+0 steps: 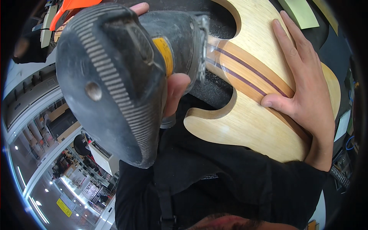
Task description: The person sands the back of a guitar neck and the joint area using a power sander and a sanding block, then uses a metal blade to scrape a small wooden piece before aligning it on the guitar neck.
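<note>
A large dark grey power tool (103,76) with a ribbed housing and yellow band fills the left half. My left hand (174,94), mostly hidden behind it, grips it; fingers show at its right side and top. The tool's metal, clear-guarded end meets the neck end of a pale wooden guitar body (241,126) with dark centre stripes, between its two horns. Whether they touch I cannot tell. My right hand (303,84) lies flat on the right part of the body, fingers stretched and thumb across the striped strip.
The body lies over a dusty dark work surface (211,88). A pale green block (301,13) is at the top right, an orange object (71,4) at the top left. At lower left are glass panels and a white machine (101,153). Blue cable (349,142) lies far right.
</note>
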`<state>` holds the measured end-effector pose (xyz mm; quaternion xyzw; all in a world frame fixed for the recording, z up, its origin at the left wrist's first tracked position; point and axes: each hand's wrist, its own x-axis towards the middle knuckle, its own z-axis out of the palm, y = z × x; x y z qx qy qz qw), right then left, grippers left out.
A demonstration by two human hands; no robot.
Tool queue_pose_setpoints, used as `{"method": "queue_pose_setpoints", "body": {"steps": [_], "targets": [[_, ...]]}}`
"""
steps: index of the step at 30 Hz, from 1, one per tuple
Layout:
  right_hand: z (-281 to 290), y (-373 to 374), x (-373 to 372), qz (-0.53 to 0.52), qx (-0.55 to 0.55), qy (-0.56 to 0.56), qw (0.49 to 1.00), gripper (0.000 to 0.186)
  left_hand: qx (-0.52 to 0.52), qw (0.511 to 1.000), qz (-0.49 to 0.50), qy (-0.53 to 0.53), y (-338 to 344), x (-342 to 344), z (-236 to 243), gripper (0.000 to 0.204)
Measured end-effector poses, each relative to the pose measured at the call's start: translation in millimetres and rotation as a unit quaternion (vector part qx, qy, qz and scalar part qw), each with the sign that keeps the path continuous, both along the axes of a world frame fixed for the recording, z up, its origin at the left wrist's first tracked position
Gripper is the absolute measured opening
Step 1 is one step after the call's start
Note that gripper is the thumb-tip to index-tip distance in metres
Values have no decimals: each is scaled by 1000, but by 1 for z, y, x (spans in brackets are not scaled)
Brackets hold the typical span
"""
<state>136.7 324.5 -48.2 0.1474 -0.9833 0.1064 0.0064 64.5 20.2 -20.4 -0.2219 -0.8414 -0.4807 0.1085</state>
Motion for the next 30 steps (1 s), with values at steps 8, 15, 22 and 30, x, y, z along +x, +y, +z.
{"method": "queue_pose_setpoints", "body": {"steps": [8, 15, 22, 30], "targets": [[62, -31, -29, 32, 184, -162, 969, 141, -47, 998, -10, 42, -18, 8, 15, 102], [2, 1, 1, 0, 30, -18, 999, 142, 5, 999, -46, 17, -8, -8, -13, 100], [2, -4, 0, -38, -107, -52, 992, 141, 7, 999, -26, 22, -2, 6, 4, 104], [7, 0, 1, 8, 3, -3, 1000, 140, 32, 999, -37, -14, -12, 4, 2, 107]]}}
